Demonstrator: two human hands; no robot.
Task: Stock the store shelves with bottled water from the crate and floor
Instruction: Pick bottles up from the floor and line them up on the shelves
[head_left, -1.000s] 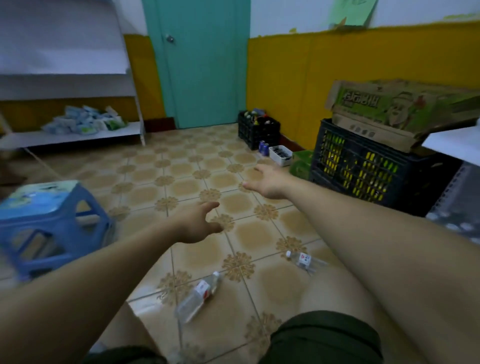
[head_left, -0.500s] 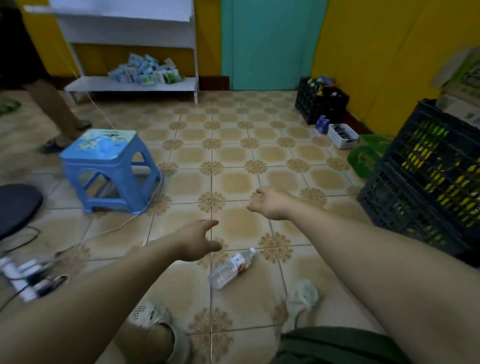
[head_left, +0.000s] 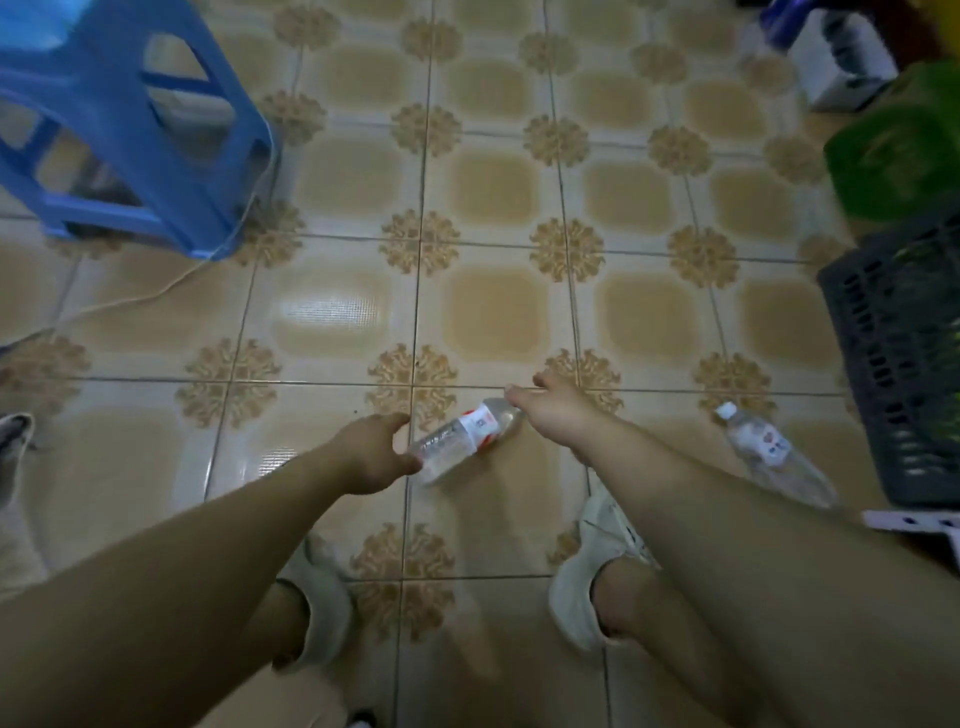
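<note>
Lying on beige patterned floor tiles (head_left: 493, 322), a clear plastic water bottle (head_left: 457, 439) has the left hand (head_left: 371, 452) curled round its base; the right hand (head_left: 553, 418) covers its cap, grip unclear

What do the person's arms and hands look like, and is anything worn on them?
The left hand and right hand are bare: no gloves, rings, watch or bracelet show, though blur hides fine detail. Both arms are bare too, with no sleeve in view.

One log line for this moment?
phase: reach | left hand: at bottle base | right hand: at its neck | second bottle: lying by crate
</note>
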